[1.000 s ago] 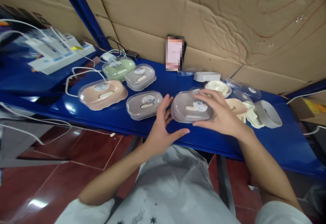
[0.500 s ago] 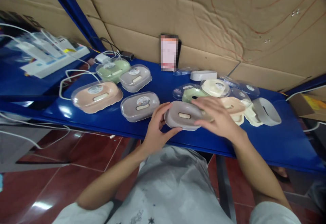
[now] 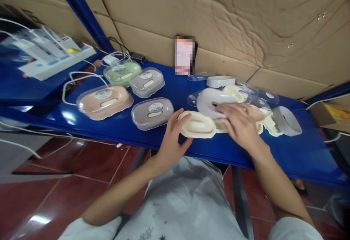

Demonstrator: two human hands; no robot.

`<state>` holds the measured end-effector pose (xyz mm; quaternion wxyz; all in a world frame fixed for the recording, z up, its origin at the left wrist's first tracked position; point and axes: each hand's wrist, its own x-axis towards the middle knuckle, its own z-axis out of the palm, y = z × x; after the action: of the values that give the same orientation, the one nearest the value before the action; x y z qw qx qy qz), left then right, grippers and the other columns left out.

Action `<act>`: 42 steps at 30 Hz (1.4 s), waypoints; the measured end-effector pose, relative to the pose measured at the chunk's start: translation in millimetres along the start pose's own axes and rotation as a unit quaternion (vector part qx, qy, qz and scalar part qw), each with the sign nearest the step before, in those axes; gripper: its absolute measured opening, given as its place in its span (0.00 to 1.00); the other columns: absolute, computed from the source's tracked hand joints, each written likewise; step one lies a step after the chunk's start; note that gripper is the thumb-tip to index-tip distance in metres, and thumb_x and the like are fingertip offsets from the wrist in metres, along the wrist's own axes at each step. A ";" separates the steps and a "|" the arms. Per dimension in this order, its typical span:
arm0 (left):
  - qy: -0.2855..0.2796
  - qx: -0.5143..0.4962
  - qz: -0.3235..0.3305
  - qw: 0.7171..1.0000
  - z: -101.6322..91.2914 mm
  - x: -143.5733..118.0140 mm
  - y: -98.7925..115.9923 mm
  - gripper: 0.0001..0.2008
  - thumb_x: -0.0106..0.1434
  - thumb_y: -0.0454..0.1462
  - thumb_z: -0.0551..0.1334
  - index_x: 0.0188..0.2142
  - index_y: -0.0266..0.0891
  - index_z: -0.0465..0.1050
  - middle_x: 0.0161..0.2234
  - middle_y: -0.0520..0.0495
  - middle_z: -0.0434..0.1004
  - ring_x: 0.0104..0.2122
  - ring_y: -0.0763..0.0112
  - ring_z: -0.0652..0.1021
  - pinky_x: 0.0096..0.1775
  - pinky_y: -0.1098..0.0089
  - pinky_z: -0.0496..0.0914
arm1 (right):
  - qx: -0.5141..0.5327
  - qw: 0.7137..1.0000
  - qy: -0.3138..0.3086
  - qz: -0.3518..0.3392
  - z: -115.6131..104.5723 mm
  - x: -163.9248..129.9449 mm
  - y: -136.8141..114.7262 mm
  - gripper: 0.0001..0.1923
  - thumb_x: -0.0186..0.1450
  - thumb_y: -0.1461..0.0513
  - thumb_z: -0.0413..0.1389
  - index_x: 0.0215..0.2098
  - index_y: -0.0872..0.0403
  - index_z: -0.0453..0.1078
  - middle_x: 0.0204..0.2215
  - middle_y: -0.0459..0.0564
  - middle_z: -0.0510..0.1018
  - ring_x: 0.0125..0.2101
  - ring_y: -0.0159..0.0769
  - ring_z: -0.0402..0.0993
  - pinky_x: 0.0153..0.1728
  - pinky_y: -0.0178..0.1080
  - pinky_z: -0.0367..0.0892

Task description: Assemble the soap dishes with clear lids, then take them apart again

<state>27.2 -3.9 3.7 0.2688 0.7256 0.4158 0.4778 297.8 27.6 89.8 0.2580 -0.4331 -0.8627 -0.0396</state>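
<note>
My left hand (image 3: 175, 132) grips the left end of a cream soap dish base (image 3: 199, 125), with thumb and fingers on its rim. Above and to the right, my right hand (image 3: 242, 123) holds a grey soap dish tray (image 3: 206, 101), its fingers at the slot in the middle. Part of another cream base (image 3: 221, 126) shows under my right hand. Left of my left hand sits a grey soap dish (image 3: 152, 113) with a clear, labelled lid. Behind the held tray lies a cream soap dish part (image 3: 232, 91), partly hidden.
Lidded soap dishes in pink (image 3: 105, 101), green (image 3: 122, 72) and grey (image 3: 147, 83) stand at the left. Grey part (image 3: 288, 120), clear lids (image 3: 266, 95) and a white part (image 3: 220, 81) lie at the right. A phone (image 3: 184, 56) leans against the cardboard (image 3: 147, 25). Cables cross the left side.
My right hand has lifted the grey tray off the cream base and carried it up and to the right. My left hand stays at the base, whose inside now shows.
</note>
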 end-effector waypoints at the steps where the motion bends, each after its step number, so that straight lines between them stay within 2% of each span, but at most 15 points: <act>1: -0.010 0.051 0.018 0.999 0.4 -0.9 2.7 0.35 0.71 0.32 0.65 0.73 0.56 0.61 0.77 0.39 0.53 0.75 0.44 0.62 0.70 0.40 0.66 | -0.032 0.999 0.013 0.017 -2.8 2.6 10.1 0.21 0.79 0.54 0.52 0.68 0.39 0.70 0.59 0.51 0.83 0.60 0.55 0.79 0.64 0.63 0.64; 5: -0.068 0.194 0.056 0.977 4.1 -6.5 12.0 0.34 0.70 0.37 0.68 0.72 0.55 0.64 0.78 0.35 0.52 0.72 0.37 0.66 0.64 0.37 0.70 | -0.117 0.989 0.049 0.075 -13.0 15.5 60.6 0.23 0.79 0.53 0.48 0.68 0.41 0.71 0.63 0.57 0.80 0.64 0.61 0.74 0.65 0.70 0.58; 8: -0.103 0.255 0.039 0.961 3.0 -10.1 16.6 0.35 0.69 0.46 0.71 0.73 0.53 0.65 0.76 0.33 0.57 0.63 0.35 0.74 0.56 0.39 0.74 | -0.133 0.986 0.062 0.075 -14.6 17.0 73.1 0.24 0.78 0.53 0.49 0.69 0.41 0.71 0.68 0.59 0.74 0.69 0.64 0.67 0.65 0.72 0.57; 10: -0.101 0.277 0.044 0.955 -4.7 -10.0 19.1 0.34 0.71 0.49 0.69 0.73 0.53 0.65 0.76 0.32 0.59 0.60 0.37 0.76 0.54 0.42 0.74 | -0.097 0.994 0.044 0.022 -9.5 11.1 56.9 0.25 0.78 0.53 0.52 0.72 0.39 0.67 0.69 0.58 0.73 0.70 0.63 0.68 0.65 0.71 0.60; 12: -0.071 0.304 0.058 0.948 -21.2 -7.2 19.7 0.30 0.73 0.47 0.67 0.72 0.54 0.66 0.74 0.34 0.63 0.61 0.38 0.76 0.56 0.42 0.72 | -0.040 0.997 -0.010 -0.059 1.2 1.2 27.3 0.28 0.77 0.52 0.55 0.74 0.40 0.64 0.68 0.56 0.75 0.68 0.60 0.71 0.65 0.69 0.63; 14: -0.023 0.341 0.058 0.938 -45.7 -2.4 15.8 0.28 0.73 0.46 0.67 0.70 0.56 0.68 0.73 0.36 0.66 0.65 0.37 0.74 0.62 0.38 0.67 | 0.000 0.990 -0.071 -0.120 16.1 -9.3 -3.1 0.29 0.76 0.51 0.58 0.73 0.41 0.65 0.67 0.55 0.76 0.67 0.56 0.74 0.65 0.65 0.67; 16: 0.010 0.369 0.030 0.929 -73.9 2.8 6.4 0.30 0.71 0.47 0.69 0.70 0.56 0.68 0.72 0.37 0.65 0.69 0.33 0.68 0.67 0.32 0.60 | 0.013 0.984 -0.105 -0.145 31.5 -17.0 -24.1 0.25 0.76 0.54 0.59 0.70 0.41 0.69 0.66 0.53 0.77 0.65 0.52 0.75 0.65 0.62 0.69; 19: 0.006 0.335 -0.013 0.942 -109.0 8.6 -12.6 0.30 0.71 0.49 0.69 0.70 0.52 0.68 0.72 0.37 0.65 0.70 0.36 0.68 0.68 0.35 0.64 | 0.012 0.979 -0.123 -0.162 47.5 -19.5 -34.0 0.21 0.77 0.63 0.55 0.66 0.42 0.74 0.66 0.51 0.77 0.65 0.49 0.76 0.64 0.61 0.70; 21: 0.012 0.300 -0.024 0.953 -120.9 11.4 -21.3 0.26 0.72 0.49 0.68 0.67 0.51 0.72 0.69 0.39 0.69 0.68 0.41 0.72 0.67 0.41 0.68 | 0.009 0.976 -0.128 -0.175 51.1 -15.7 -34.5 0.21 0.77 0.65 0.53 0.64 0.44 0.75 0.66 0.51 0.77 0.64 0.49 0.77 0.64 0.61 0.70; 25: 0.045 0.241 -0.035 0.969 -118.5 22.0 -23.4 0.22 0.72 0.51 0.66 0.61 0.48 0.77 0.62 0.41 0.77 0.62 0.49 0.78 0.65 0.46 0.71 | -0.007 0.975 -0.127 -0.180 53.3 2.5 -46.5 0.22 0.78 0.59 0.55 0.69 0.49 0.71 0.69 0.55 0.74 0.66 0.49 0.74 0.67 0.58 0.68; 29: 0.050 0.215 -0.047 0.974 -101.8 49.0 -28.7 0.24 0.73 0.54 0.65 0.58 0.42 0.79 0.58 0.40 0.81 0.58 0.51 0.81 0.63 0.49 0.74 | -0.042 0.976 -0.123 -0.175 67.1 32.3 -70.6 0.30 0.80 0.55 0.53 0.76 0.57 0.60 0.75 0.59 0.64 0.73 0.49 0.63 0.73 0.56 0.59; 32: 0.000 0.217 -0.046 0.975 -92.3 72.1 -38.1 0.26 0.75 0.53 0.61 0.61 0.38 0.78 0.61 0.35 0.79 0.62 0.49 0.79 0.65 0.49 0.72 | -0.047 0.974 -0.140 -0.169 81.3 55.8 -81.6 0.31 0.80 0.54 0.52 0.75 0.62 0.60 0.73 0.63 0.67 0.73 0.51 0.62 0.73 0.56 0.55; 35: -0.044 0.206 -0.035 0.977 -90.5 81.7 -39.2 0.28 0.79 0.51 0.55 0.68 0.37 0.72 0.69 0.34 0.72 0.70 0.50 0.72 0.69 0.48 0.67 | -0.022 0.975 -0.164 -0.150 91.6 72.3 -82.7 0.29 0.80 0.54 0.52 0.73 0.59 0.63 0.71 0.63 0.70 0.71 0.53 0.62 0.70 0.57 0.58; 38: -0.018 0.199 0.000 0.980 -95.2 67.5 -30.9 0.27 0.81 0.48 0.52 0.72 0.40 0.65 0.73 0.36 0.66 0.74 0.54 0.67 0.72 0.49 0.64 | 0.005 0.974 -0.183 -0.129 97.8 80.6 -78.8 0.27 0.80 0.54 0.53 0.72 0.57 0.64 0.67 0.63 0.74 0.67 0.54 0.67 0.62 0.55 0.62; 42: 0.033 0.235 0.013 0.971 -98.2 20.1 -22.6 0.31 0.76 0.49 0.64 0.73 0.44 0.63 0.70 0.34 0.68 0.70 0.50 0.71 0.68 0.47 0.68 | 0.004 0.973 -0.182 -0.140 104.3 87.3 -73.0 0.21 0.80 0.56 0.54 0.66 0.56 0.71 0.60 0.60 0.80 0.59 0.51 0.71 0.57 0.52 0.61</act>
<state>-66.7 24.1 34.5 0.0708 0.7577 0.5159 0.3933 156.0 76.1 52.9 0.0901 -0.3072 -0.9473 0.0079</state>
